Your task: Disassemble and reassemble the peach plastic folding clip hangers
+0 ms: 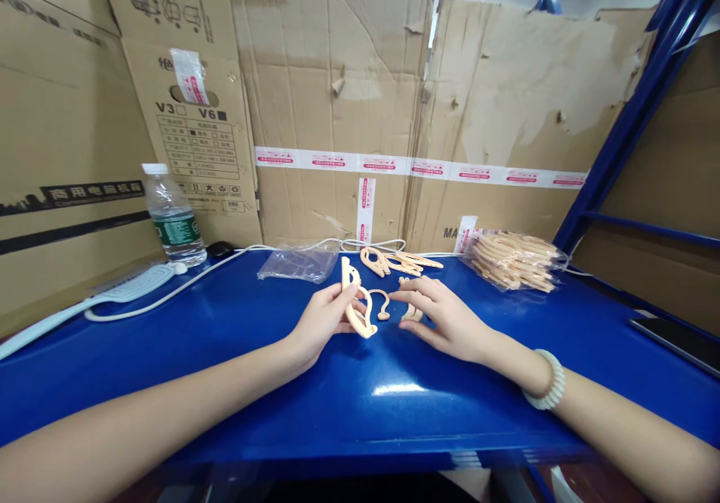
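Note:
My left hand (326, 314) is closed around a beige plastic hanger arm (349, 308), a curved piece held upright and tilted. Just to its right, a loose beige hanger hook (385, 309) lies on the blue table. My right hand (444, 315) curls over another curved beige hanger piece (415, 312), with thumb and fingertips around it; the palm and fingers hide part of that piece. Behind both hands lie several folded beige hangers (394, 261).
A clear bag of beige hanger pieces (514, 259) sits at back right, beside a phone (678, 342). An empty-looking plastic bag (298, 264), a water bottle (175, 222), a pale hairbrush (138, 284) and a white cable (169, 309) are at left. Cardboard (337, 98) walls the back.

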{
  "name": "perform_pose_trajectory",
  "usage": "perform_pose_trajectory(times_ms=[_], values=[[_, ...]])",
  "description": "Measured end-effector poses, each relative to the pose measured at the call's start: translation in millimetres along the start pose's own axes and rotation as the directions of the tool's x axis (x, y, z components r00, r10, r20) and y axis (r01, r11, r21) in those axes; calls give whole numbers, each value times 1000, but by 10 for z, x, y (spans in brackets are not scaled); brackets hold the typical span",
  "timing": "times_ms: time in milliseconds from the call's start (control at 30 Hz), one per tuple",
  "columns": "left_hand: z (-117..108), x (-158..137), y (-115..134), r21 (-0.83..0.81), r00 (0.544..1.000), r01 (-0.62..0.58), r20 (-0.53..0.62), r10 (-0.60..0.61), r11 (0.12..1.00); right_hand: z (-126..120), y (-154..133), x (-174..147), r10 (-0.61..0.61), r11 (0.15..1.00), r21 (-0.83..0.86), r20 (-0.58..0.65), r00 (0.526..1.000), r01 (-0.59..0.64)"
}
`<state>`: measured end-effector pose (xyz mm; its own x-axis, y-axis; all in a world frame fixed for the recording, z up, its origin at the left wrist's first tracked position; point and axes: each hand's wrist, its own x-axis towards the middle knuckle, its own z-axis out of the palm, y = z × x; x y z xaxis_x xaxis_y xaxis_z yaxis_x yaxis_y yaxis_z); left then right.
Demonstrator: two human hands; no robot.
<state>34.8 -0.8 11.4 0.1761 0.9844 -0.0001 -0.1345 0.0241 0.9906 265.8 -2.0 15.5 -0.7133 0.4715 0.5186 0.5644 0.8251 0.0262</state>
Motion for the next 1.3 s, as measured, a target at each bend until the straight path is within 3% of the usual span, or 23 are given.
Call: perform_pose_trajectory(times_ms=[200, 300, 433, 533, 600, 700, 833, 1000, 1133, 1233, 1300], values=[[32, -50, -55, 116, 979, -147, 159, 128, 982, -25, -233, 30, -305, 948, -86, 28, 952, 306], [24, -61, -61, 162, 961, -220, 208, 184, 962, -13, -254, 38, -339, 934, -104, 51, 940, 342], [5, -70, -50, 210, 943, -292, 228, 244, 933, -22, -258, 40, -294, 954, -43, 50, 955, 296], [-8, -85, -27, 239, 931, -336, 232, 283, 911, -45, -283, 34, -215, 971, 109, 3, 977, 214], [-14, -102, -11, 261, 920, -367, 241, 307, 893, -63, -295, 30, -81, 956, 278, -66, 994, 97], [-16, -136, 5, 293, 904, -409, 261, 340, 864, -88, -285, 33, 127, 843, 534, -79, 989, -66], [-10, -175, 16, 363, 870, -482, 310, 384, 798, -103, -239, 48, 206, 661, 738, 0, 979, -139], [-24, -172, 21, 525, 811, -583, 330, 483, 620, -107, -181, 66, 286, 539, 818, 45, 957, -199], [-62, -138, -1, 600, 798, -589, 323, 509, 542, -79, -110, 74, 419, 479, 842, 29, 907, -248], [-90, -123, -28, 622, 783, -600, 328, 528, 503, -20, -60, 75, 499, 361, 889, 72, 864, -283], [-101, -123, -42, 677, 757, -615, 364, 543, 404, 23, -43, 74, 497, 273, 901, 169, 851, -338]])
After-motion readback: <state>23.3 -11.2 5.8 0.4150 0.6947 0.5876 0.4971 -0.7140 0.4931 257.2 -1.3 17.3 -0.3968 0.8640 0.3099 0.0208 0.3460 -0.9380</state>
